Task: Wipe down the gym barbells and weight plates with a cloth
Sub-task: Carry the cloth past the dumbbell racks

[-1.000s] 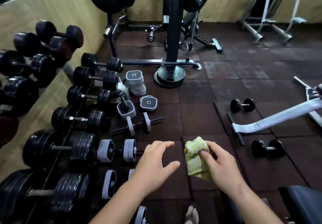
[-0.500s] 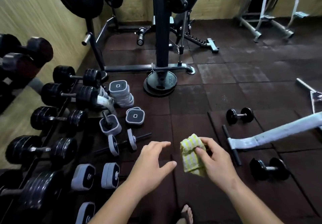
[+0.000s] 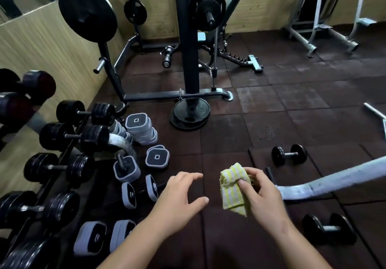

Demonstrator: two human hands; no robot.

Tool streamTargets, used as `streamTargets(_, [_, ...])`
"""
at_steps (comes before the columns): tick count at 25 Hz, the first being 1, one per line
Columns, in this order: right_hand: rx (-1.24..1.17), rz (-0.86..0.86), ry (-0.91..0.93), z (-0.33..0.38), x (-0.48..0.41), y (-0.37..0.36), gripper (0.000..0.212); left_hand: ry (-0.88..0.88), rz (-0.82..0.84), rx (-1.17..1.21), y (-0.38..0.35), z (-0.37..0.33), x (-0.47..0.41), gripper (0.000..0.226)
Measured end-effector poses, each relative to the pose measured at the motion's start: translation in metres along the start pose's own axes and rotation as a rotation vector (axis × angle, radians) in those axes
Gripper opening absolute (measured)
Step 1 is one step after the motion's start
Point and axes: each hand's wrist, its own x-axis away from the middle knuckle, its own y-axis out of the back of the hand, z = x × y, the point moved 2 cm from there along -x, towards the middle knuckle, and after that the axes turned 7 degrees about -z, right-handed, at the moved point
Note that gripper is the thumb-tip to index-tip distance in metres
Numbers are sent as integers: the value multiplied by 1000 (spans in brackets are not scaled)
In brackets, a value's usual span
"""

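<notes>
My right hand [image 3: 265, 197] grips a bunched yellow-and-white striped cloth [image 3: 232, 189] in the air above the dark floor mats. My left hand [image 3: 179, 201] hovers just left of the cloth with fingers spread and nothing in it. Black weight plates [image 3: 189, 115] lie stacked flat on the floor ahead, at the foot of a black rack upright [image 3: 186, 38]. More black plates hang on the rack, one large [image 3: 87, 13] at upper left and one [image 3: 205, 7] on the upright. Black dumbbells [image 3: 83, 113] fill a rack along the left wall.
Grey square-ended dumbbells [image 3: 139, 191] and a stack of grey square plates [image 3: 141, 128] lie on the floor to the left. Two small black dumbbells [image 3: 289, 154] [image 3: 328, 228] and a white bench frame [image 3: 334, 181] lie to the right. A grey machine frame [image 3: 313, 30] stands at the back right.
The view has moved forward and tilted up, so the rack and its hanging plates show more. Both hands keep the same pose, with the cloth still in the right hand.
</notes>
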Motion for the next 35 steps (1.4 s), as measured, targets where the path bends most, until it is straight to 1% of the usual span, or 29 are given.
streamTargets(8, [-38,-25,-14,7,-53,0,24,-50,36,2,-9,-13,-67,58])
streamTargets(15, [-19,-62,-26,18,-128,-33,24,-88,47,45,-13,15,-159,58])
streamTargets(20, [30,-143,-79,38,-206,-74,22,-71,86,161,5,60,-251,56])
streamTargets(26, [-19,-232,-89,78,-307,-111,26,-132,125,168,26,86,-376,58])
streamTargets(31, [-31,-293,-89,82,-392,-109,25,-175,161,165,16,77,-475,57])
streamTargets(35, [-49,-301,-109,66,-473,-88,24,-158,181,159,-13,68,-554,57])
